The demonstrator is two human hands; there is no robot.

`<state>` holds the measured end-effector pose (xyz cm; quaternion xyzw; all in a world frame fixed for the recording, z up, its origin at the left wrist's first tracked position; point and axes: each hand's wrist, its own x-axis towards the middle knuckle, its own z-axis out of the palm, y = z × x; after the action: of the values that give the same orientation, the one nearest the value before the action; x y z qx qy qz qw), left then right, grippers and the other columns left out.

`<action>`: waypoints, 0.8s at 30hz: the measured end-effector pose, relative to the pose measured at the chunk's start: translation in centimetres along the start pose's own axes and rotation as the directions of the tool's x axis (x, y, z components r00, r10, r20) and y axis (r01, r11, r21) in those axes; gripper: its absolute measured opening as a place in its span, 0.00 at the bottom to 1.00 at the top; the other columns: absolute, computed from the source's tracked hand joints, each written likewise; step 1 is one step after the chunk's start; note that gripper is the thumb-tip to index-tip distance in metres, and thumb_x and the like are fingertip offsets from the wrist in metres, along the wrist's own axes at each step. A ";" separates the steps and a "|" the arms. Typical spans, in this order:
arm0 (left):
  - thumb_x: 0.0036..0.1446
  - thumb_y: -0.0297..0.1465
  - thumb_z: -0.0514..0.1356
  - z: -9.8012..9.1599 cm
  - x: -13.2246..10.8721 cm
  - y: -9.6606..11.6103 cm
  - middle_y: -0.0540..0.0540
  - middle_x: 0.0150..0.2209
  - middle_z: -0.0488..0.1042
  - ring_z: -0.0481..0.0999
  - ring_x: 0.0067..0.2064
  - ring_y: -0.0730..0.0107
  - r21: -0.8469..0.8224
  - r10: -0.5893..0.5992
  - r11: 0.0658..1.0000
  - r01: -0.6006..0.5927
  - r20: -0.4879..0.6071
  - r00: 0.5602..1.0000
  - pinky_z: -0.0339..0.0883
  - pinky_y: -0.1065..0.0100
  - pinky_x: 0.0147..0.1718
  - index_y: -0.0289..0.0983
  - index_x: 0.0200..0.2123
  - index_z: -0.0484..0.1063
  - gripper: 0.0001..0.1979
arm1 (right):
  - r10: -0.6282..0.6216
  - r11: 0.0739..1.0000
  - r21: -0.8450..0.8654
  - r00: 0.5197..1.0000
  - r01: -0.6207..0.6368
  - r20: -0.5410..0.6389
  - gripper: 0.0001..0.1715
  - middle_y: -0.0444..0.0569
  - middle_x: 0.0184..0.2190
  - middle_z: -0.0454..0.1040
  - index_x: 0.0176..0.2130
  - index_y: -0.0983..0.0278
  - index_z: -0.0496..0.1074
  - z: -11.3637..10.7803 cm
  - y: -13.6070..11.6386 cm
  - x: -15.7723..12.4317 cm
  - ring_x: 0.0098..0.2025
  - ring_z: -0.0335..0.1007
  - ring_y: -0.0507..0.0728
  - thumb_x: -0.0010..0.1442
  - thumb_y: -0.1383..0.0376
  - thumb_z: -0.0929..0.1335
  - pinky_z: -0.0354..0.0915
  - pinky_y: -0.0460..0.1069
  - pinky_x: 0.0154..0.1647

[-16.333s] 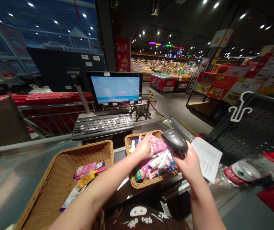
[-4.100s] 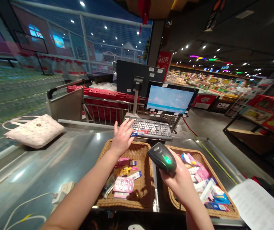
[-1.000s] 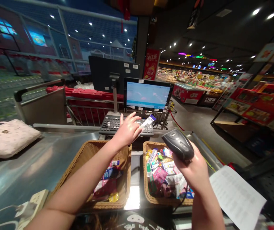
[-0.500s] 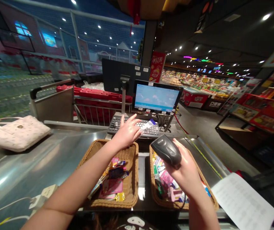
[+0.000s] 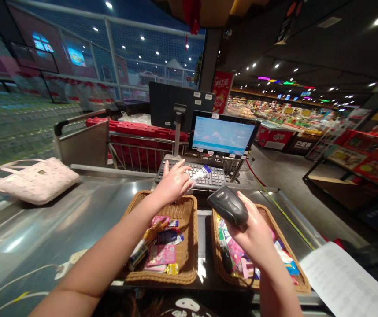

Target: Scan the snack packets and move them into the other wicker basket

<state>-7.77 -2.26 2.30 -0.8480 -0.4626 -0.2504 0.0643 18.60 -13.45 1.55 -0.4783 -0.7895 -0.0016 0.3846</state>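
Note:
My left hand is over the black keyboard. Between its thumb side and fingers it pinches a slim white packet with a blue-purple end, while some fingers stretch toward the keys. A black handheld barcode scanner is gripped in my right hand, its head pointing left and away. Under my left forearm stands a wicker basket holding several small sweets and packets. A second wicker basket, fuller with colourful packs, lies beneath my right hand, which partly hides it.
A lit monitor rises behind the keyboard, with a dark second screen seen from behind. On the metal counter are a pale handbag and white cables. A printed sheet lies at right. Shopping carts stand beyond.
The view has turned slightly left, so the counter things appear farther right. Both hands keep their holds; relative to the keyboard, my left hand with the packet sits slightly farther left.

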 end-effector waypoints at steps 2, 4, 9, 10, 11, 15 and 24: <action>0.65 0.34 0.54 0.2 -0.5 -0.5 0.41 0.58 0.72 0.56 0.68 0.45 0.006 -0.012 1.000 0.012 0.015 1.000 0.27 0.28 0.63 0.38 0.31 0.78 0.15 | -0.004 1.000 0.010 1.000 0.004 0.003 0.24 0.54 0.56 0.71 0.51 0.60 0.70 0.5 0.0 0.2 0.63 0.63 0.67 0.54 0.68 0.67 0.63 0.65 0.63; 0.65 0.34 0.54 0.5 -1.2 -1.0 0.41 0.57 0.72 0.56 0.68 0.46 0.011 -0.024 1.000 0.023 0.035 0.999 0.28 0.29 0.63 0.37 0.31 0.78 0.15 | -0.001 1.000 0.025 1.000 0.001 0.016 0.23 0.55 0.55 0.72 0.51 0.61 0.70 1.1 0.1 0.3 0.63 0.63 0.67 0.55 0.68 0.66 0.62 0.65 0.63; 0.65 0.33 0.55 1.7 -3.4 -2.5 0.41 0.57 0.73 0.57 0.68 0.47 0.015 -0.074 0.997 0.073 0.109 0.991 0.30 0.29 0.63 0.37 0.32 0.78 0.14 | 0.023 0.997 0.075 0.997 -0.028 0.070 0.23 0.57 0.56 0.71 0.51 0.63 0.70 3.0 0.5 0.5 0.63 0.63 0.66 0.54 0.68 0.67 0.63 0.64 0.63; 0.65 0.34 0.55 2.0 -4.0 -2.8 0.41 0.56 0.73 0.57 0.68 0.47 0.011 -0.079 0.997 0.079 0.126 0.989 0.30 0.29 0.63 0.37 0.32 0.78 0.14 | 0.024 0.996 0.084 0.997 -0.030 0.079 0.24 0.57 0.56 0.71 0.51 0.63 0.70 3.3 0.5 0.5 0.63 0.64 0.66 0.54 0.68 0.67 0.63 0.64 0.63; 0.65 0.34 0.55 2.2 -4.5 -3.1 0.41 0.56 0.74 0.57 0.68 0.47 0.006 -0.082 0.997 0.082 0.143 0.986 0.29 0.29 0.63 0.37 0.33 0.78 0.14 | 0.025 0.995 0.092 0.996 -0.033 0.086 0.24 0.57 0.56 0.71 0.52 0.62 0.70 3.6 0.5 0.5 0.62 0.64 0.66 0.54 0.68 0.67 0.63 0.64 0.63; 0.65 0.34 0.55 3.2 -6.9 -4.1 0.41 0.56 0.74 0.57 0.68 0.47 -0.021 -0.099 0.994 0.106 0.208 0.973 0.28 0.30 0.64 0.38 0.35 0.79 0.13 | 0.037 0.992 0.115 0.993 -0.050 0.116 0.23 0.55 0.55 0.72 0.51 0.61 0.70 4.8 0.4 0.3 0.62 0.64 0.66 0.54 0.68 0.67 0.63 0.65 0.62; 0.61 0.32 0.57 6.1 -13.0 -4.3 0.42 0.51 0.77 0.59 0.66 0.47 -0.066 -0.095 0.986 0.150 0.516 0.851 0.30 0.31 0.63 0.41 0.37 0.79 0.09 | 0.072 0.985 0.142 0.979 -0.100 0.192 0.26 0.57 0.55 0.72 0.53 0.62 0.69 6.4 -0.4 0.0 0.62 0.65 0.67 0.54 0.66 0.67 0.62 0.66 0.63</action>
<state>-14.83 -7.51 -9.83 -0.8548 -0.5028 -0.0436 -0.1209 14.47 -11.32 -2.81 -0.4795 -0.7984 0.1198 0.3439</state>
